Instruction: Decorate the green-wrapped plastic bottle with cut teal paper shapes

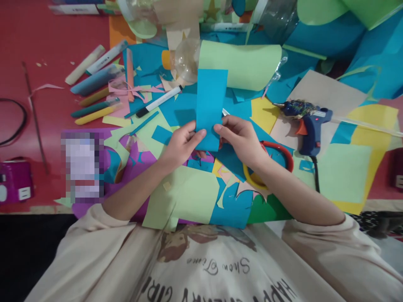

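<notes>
A blue paper strip (210, 100) stands upright between my two hands. My left hand (184, 142) pinches its lower left edge, thumb in front. On the lower right edge, my right hand (237, 134) closes with thumb and fingers. Just beyond the strip lies a clear plastic bottle (185, 61) with an orange cap, wrapped in light green paper (248, 65); the strip's top overlaps it in view. Beside my right wrist rest scissors with red and yellow handles (285, 157), their blades mostly hidden.
A blue glue gun (311, 130) with a glue stick and cord lies at right on paper sheets. Several markers (94, 92) are at left, with a black-and-white marker (159, 100) nearer the middle. A blurred-out phone (82, 165) lies at lower left. Paper scraps cover the red table (37, 96).
</notes>
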### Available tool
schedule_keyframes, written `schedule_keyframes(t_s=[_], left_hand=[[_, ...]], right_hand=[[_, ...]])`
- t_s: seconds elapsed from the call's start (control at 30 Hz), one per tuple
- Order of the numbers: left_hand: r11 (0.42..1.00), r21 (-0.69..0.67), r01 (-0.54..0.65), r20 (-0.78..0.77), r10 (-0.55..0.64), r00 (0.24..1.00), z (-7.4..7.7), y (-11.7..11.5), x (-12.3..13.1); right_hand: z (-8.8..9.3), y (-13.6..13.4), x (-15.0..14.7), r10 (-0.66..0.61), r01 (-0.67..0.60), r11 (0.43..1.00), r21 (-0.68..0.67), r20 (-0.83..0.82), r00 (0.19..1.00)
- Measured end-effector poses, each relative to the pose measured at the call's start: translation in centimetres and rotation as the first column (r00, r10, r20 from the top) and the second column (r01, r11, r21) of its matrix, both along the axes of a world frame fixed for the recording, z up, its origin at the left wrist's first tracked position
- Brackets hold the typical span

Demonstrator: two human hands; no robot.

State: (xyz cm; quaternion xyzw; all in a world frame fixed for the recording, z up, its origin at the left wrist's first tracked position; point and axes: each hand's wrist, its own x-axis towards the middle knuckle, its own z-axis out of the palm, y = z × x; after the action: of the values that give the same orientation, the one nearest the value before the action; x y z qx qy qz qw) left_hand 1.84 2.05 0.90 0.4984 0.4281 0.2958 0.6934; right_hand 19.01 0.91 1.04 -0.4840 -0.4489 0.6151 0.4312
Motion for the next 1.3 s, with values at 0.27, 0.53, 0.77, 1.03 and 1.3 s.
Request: schedule_keyframes(t_s=[0.27,0.53,0.77,1.03,1.3], left_hand=[[0.982,0.163,-0.096,-0.058,0.107,0.993,-0.4,-0.4,-0.6],[0.96,0.255,-0.119,-0.095,0.147,0.985,-0.3,-0.4,-0.4],[0.969,0.223,-0.11,-0.108,0.137,0.985,-0.1,-0.2,-0.3],[0.991,0.133,0.017,-0.151,0.003,0.989,-0.1,-0.2,-0.9],[0.994,0.111,0.022,-0.163,-0.004,0.987,-0.5,-0.2,-1.2]], right_hand=[[0.0,0.3,0.4,0.053,-0.053,0.998,-0.018,-0.024,0.998],[0.2,0.1,0.6,0.089,-0.088,0.996,-0.023,0.013,0.996],[-0.1,0.2,0.5,0.043,-0.043,0.999,-0.015,0.005,0.999],[0.1,0.3,0.4,0.044,-0.045,0.999,-0.027,-0.008,0.999],[-0.1,0.2,0.7,0.07,-0.07,0.997,-0.022,0.003,0.998]])
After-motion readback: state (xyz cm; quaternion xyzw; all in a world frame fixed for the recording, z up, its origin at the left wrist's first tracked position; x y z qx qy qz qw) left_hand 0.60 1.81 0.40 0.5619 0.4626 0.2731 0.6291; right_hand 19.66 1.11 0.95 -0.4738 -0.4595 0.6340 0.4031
